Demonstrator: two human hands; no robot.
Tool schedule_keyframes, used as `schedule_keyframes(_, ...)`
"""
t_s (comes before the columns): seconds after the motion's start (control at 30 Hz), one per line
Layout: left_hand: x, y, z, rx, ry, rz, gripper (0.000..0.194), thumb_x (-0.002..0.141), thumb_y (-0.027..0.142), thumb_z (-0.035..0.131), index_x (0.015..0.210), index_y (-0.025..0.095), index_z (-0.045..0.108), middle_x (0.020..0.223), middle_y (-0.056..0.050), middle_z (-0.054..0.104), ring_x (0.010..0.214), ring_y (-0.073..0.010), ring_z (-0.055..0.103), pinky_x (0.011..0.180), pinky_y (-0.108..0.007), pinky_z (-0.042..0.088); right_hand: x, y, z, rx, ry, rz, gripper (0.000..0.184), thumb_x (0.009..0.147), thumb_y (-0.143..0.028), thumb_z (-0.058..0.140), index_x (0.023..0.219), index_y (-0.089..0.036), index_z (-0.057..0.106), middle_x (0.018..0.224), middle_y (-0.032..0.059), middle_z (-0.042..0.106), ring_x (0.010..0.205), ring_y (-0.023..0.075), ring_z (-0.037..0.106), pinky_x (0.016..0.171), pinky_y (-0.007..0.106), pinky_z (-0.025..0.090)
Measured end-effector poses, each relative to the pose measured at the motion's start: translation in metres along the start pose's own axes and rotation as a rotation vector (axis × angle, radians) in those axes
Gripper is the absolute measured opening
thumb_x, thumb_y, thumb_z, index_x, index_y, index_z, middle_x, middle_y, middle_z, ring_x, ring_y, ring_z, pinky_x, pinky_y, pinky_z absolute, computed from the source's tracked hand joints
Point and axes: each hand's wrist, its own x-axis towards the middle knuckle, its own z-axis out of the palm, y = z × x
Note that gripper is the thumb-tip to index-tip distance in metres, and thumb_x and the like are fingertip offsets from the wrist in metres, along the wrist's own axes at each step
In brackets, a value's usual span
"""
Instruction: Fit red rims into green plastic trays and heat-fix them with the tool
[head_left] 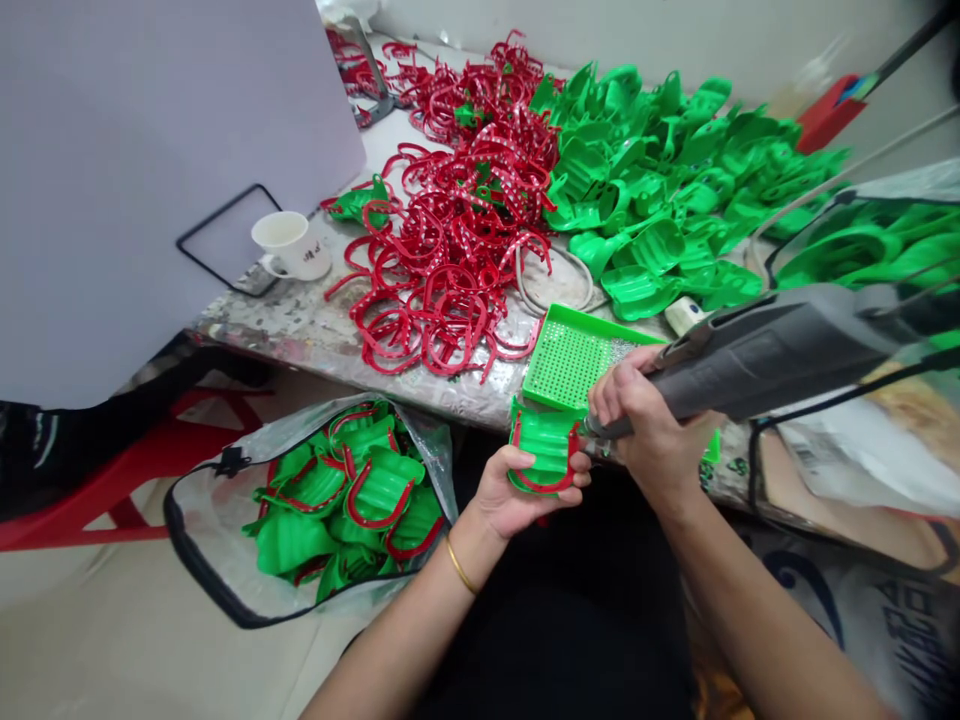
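Observation:
My left hand (pixel 512 490) is closed on a green plastic part (pixel 546 445) with a red U-shaped strip (pixel 541 487) along its edge. My right hand (pixel 652 430) grips a grey electric screwdriver (pixel 757 360), its tip against the right side of the green part. Just behind the held part, on the table edge, sits a green perforated tray (pixel 568 368) with small shiny pieces at its right side, partly covered by my right hand. The screw or spot under the screwdriver tip is too small to make out.
Red curved strips (pixel 457 250) lie heaped on the table, beside a pile of green parts (pixel 645 190). A white mug (pixel 289 245) stands near the left edge. Below it, an open clear bag (pixel 217 560) holds several green-and-red pieces. A red stool (pixel 142 490) is at the left.

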Motion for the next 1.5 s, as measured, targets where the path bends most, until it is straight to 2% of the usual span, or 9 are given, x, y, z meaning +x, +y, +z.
schedule_keyframes(0.5,-0.001,0.000,-0.004,-0.031,-0.032,-0.008,0.059,0.063,0.022,0.054,0.119,0.004,0.049,0.094,-0.013,0.051,0.084,-0.0207,0.049,0.068,-0.025,0.035,-0.001,0.002,-0.002,0.031,-0.054,-0.008,0.010,0.080,-0.021,0.063,0.080,-0.017,0.054,0.050,-0.0064,0.047,0.040,0.0080,0.046,0.042,0.023,0.039)
schedule_keyframes(0.63,-0.002,0.001,-0.005,-0.029,-0.034,-0.024,0.060,0.063,0.023,0.054,0.119,0.000,0.048,0.095,-0.013,0.050,0.085,-0.0205,0.048,0.068,-0.024,0.034,0.020,-0.009,0.000,0.080,-0.061,0.005,0.012,0.079,-0.022,0.063,0.086,-0.018,0.054,0.050,-0.0078,0.045,0.040,0.0071,0.044,0.043,0.022,0.038)
schedule_keyframes(0.73,-0.002,0.001,-0.005,-0.028,-0.053,-0.008,0.062,0.063,0.022,0.054,0.119,-0.002,0.048,0.095,-0.013,0.050,0.085,-0.0203,0.048,0.067,-0.024,0.033,0.051,-0.013,0.005,0.004,-0.033,-0.065,0.014,0.077,-0.024,0.066,0.083,-0.018,0.055,0.050,-0.0075,0.045,0.040,0.0072,0.044,0.043,0.022,0.039)
schedule_keyframes(0.87,-0.001,-0.001,-0.006,-0.034,-0.053,0.004,0.062,0.063,0.022,0.054,0.119,-0.002,0.048,0.094,-0.013,0.050,0.085,-0.0199,0.047,0.067,-0.024,0.033,0.095,0.004,0.013,-0.113,0.053,-0.155,0.018,0.074,-0.031,0.067,0.077,-0.017,0.056,0.050,-0.0067,0.047,0.039,0.0077,0.044,0.040,0.022,0.039)
schedule_keyframes(1.0,-0.001,-0.001,-0.007,-0.036,-0.039,-0.002,0.062,0.063,0.022,0.055,0.120,-0.002,0.048,0.096,-0.014,0.051,0.085,-0.0202,0.048,0.068,-0.025,0.033,0.118,0.035,0.020,-0.163,0.084,-0.148,0.019,0.075,-0.034,0.063,0.078,-0.017,0.056,0.049,-0.0060,0.048,0.039,0.0082,0.045,0.040,0.022,0.041)
schedule_keyframes(1.2,0.001,0.001,-0.007,-0.039,-0.041,-0.013,0.063,0.061,0.023,0.057,0.118,-0.002,0.049,0.096,-0.013,0.051,0.085,-0.0197,0.048,0.068,-0.025,0.033,0.124,0.060,0.024,-0.191,0.098,-0.129,0.019,0.075,-0.034,0.063,0.076,-0.016,0.057,0.048,-0.0051,0.050,0.040,0.0088,0.048,0.041,0.022,0.042)
schedule_keyframes(1.5,0.002,0.001,-0.013,-0.033,-0.038,-0.025,0.065,0.059,0.023,0.060,0.118,-0.001,0.050,0.094,-0.013,0.053,0.083,-0.0190,0.049,0.067,-0.025,0.034,0.126,0.073,0.023,-0.203,0.123,-0.110,0.021,0.074,-0.035,0.064,0.079,-0.016,0.057,0.051,-0.0050,0.051,0.040,0.0090,0.049,0.042,0.023,0.044)
